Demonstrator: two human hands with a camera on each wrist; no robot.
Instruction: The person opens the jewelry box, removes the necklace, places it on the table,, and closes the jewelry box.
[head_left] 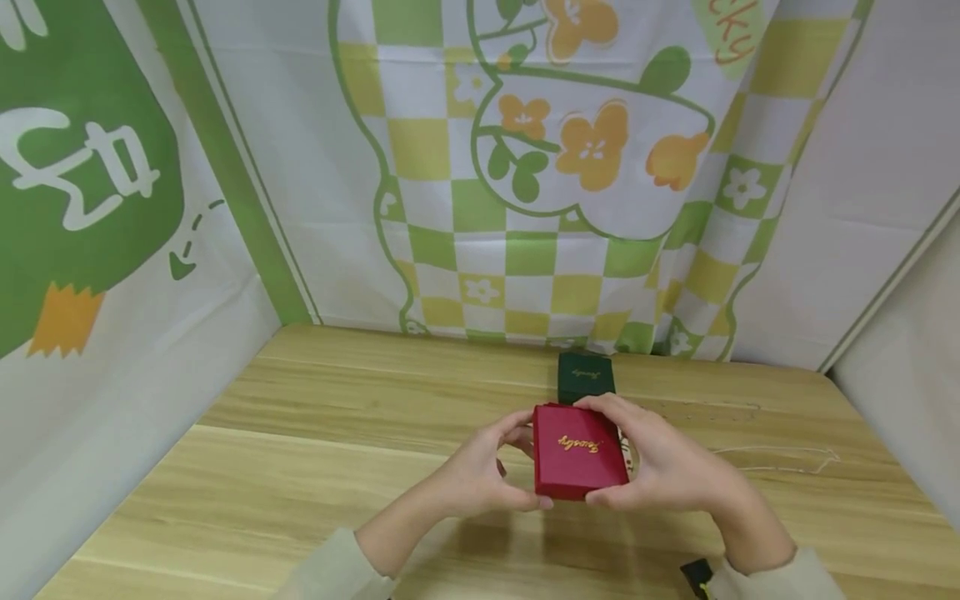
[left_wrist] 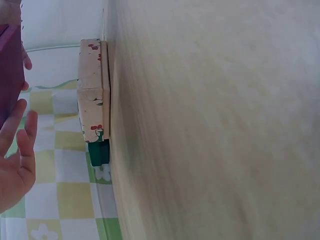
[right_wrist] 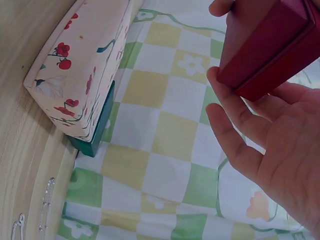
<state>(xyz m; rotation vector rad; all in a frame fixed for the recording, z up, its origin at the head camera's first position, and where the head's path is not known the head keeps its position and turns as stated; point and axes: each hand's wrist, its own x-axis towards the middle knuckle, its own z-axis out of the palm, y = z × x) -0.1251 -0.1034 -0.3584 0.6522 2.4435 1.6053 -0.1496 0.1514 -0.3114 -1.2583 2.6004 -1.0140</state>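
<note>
A small red jewelry box [head_left: 573,471] with gold script on its lid is held up above the wooden table between both hands. My left hand [head_left: 483,471] grips its left side, thumb at the lower corner and fingers at the far edge. On the other side, my right hand [head_left: 667,458] holds the box with the thumb on its near edge and fingers over the far right corner. The red box [right_wrist: 270,47] appears closed in the right wrist view. Below it a cream floral box [right_wrist: 82,70] lies on the table, mostly hidden from the head view.
A dark green jewelry box [head_left: 585,372] stands behind the floral box, near the patterned curtain [head_left: 525,250]. Thin silver chains [right_wrist: 47,200] lie on the table to the right. A small black item [head_left: 697,573] sits by my right sleeve. Fabric walls enclose the table.
</note>
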